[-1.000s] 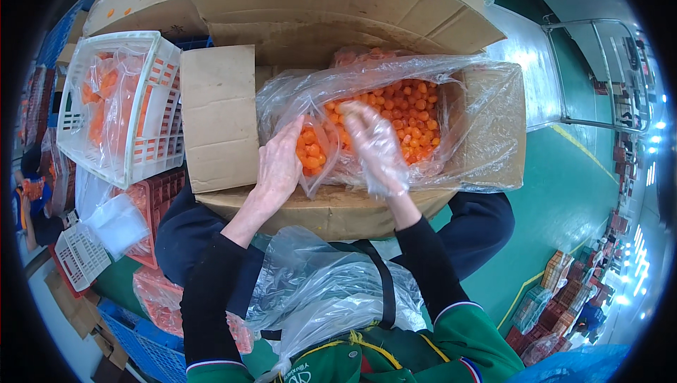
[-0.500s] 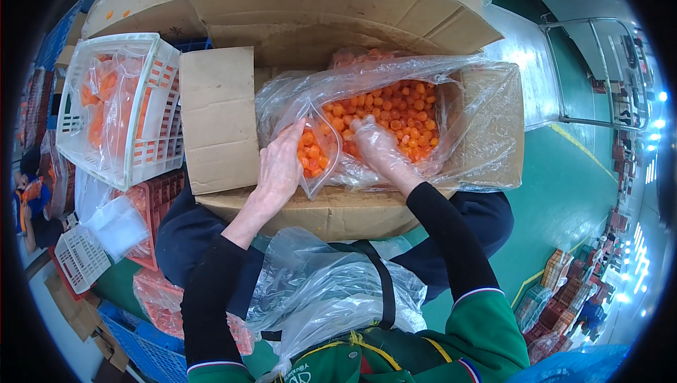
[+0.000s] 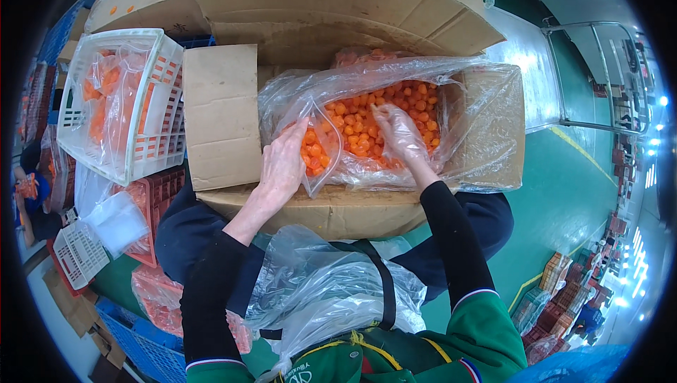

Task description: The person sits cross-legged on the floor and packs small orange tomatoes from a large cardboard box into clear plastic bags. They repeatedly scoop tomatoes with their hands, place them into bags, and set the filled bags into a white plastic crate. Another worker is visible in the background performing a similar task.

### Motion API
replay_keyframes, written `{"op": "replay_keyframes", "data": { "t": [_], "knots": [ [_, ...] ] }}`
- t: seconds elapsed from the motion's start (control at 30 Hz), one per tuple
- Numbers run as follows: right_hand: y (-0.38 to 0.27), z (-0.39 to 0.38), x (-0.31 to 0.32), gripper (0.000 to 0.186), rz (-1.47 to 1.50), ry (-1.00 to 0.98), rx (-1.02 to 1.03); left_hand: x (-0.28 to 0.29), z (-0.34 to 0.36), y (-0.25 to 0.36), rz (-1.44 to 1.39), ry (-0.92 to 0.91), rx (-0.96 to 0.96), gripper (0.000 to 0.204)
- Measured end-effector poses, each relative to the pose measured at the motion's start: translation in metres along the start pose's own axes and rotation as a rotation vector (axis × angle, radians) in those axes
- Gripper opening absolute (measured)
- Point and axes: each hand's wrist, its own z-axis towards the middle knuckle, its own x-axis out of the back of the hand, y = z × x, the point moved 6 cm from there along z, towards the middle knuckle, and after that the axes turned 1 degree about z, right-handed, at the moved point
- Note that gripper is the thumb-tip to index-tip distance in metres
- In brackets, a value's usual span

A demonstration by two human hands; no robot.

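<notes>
An open cardboard box (image 3: 218, 122) in front of me holds a crumpled clear liner (image 3: 486, 122) full of small round orange pieces (image 3: 416, 94). My left hand (image 3: 282, 161) grips a small clear bag of the same pieces (image 3: 314, 154) at the liner's left side, fingers along its left edge. My right hand (image 3: 400, 140), in a clear plastic glove, is among the loose pieces, fingertips bent and closed on something too small to make out.
A white crate (image 3: 70, 122) with bagged orange pieces, pink crates (image 3: 144, 196) and flat plastic bags (image 3: 120, 221) stand left; a blue crate (image 3: 134, 333) lower left. A co-worker (image 3: 28, 199) is at far left. A metal rail (image 3: 603, 123) and stacked crates (image 3: 557, 298) are right.
My right hand has moved rightward within the orange pieces, first dipping lower, then reaching slightly up, with its fingers bent. My left hand stays on the small bag, nearly unmoved.
</notes>
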Motion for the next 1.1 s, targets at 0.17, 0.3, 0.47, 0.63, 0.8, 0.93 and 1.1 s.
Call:
{"op": "replay_keyframes", "data": {
  "t": [0.17,0.3,0.47,0.63,0.8,0.93,1.1],
  "knots": [
    [-0.017,0.003,-0.052,0.031,-0.389,-0.171,0.081,-0.003,0.002,0.001,0.004,-0.004,-0.014,0.062],
    [-0.009,0.007,-0.051,0.029,-0.313,-0.297,-0.032,-0.001,0.001,0.001,0.010,-0.002,-0.009,0.062],
    [0.008,-0.005,-0.030,0.025,1.156,-0.338,-0.475,-0.003,0.000,0.001,0.005,0.005,-0.022,0.063],
    [-0.028,-0.032,-0.013,0.041,1.797,-0.372,-0.449,-0.006,0.001,-0.001,0.022,-0.007,-0.010,0.063],
    [-0.068,-0.048,-0.012,0.058,2.099,-0.515,-0.385,-0.005,0.001,0.001,0.027,-0.007,-0.014,0.063],
    [-0.096,-0.055,-0.011,0.062,2.042,-0.516,-0.323,-0.006,0.001,-0.001,0.018,0.009,-0.025,0.063],
    [-0.109,-0.061,-0.024,0.066,2.008,-0.571,-0.282,-0.007,0.002,-0.001,0.008,-0.008,-0.002,0.064]
  ]
}}
